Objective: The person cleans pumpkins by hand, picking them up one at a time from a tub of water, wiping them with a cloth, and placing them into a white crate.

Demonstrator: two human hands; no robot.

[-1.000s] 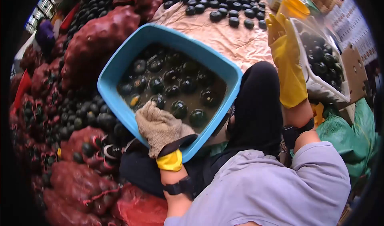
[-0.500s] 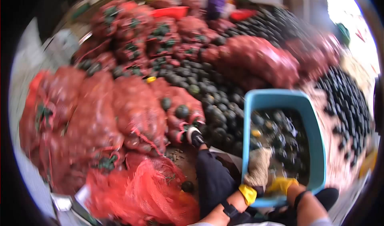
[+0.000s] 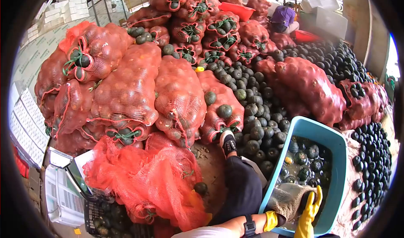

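Over the blue tub (image 3: 341,166), my left hand (image 3: 286,202) is covered by a rough brown cloth mitt, with a yellow glove cuff at the wrist. The mitt hides its fingers. My right hand (image 3: 310,212), in a yellow rubber glove, is beside it with its fingers pointing up. A dark round squash (image 3: 303,201) shows partly between the mitt and the right glove, against both. Several dark green squashes (image 3: 301,158) sit in murky water in the tub, beyond my hands.
Red mesh sacks of squashes (image 3: 126,84) are piled on the left and at the back. Loose squashes (image 3: 256,132) cover the floor left of the tub, more (image 3: 372,166) lie right. An empty red mesh sack (image 3: 147,179) lies beside my leg (image 3: 240,183). A person in purple (image 3: 284,17) crouches far back.
The view has swung left and down and become sharp. My right hand has risen from low in the tub, its fingers now upright near the mitt. A squash now shows between my hands.
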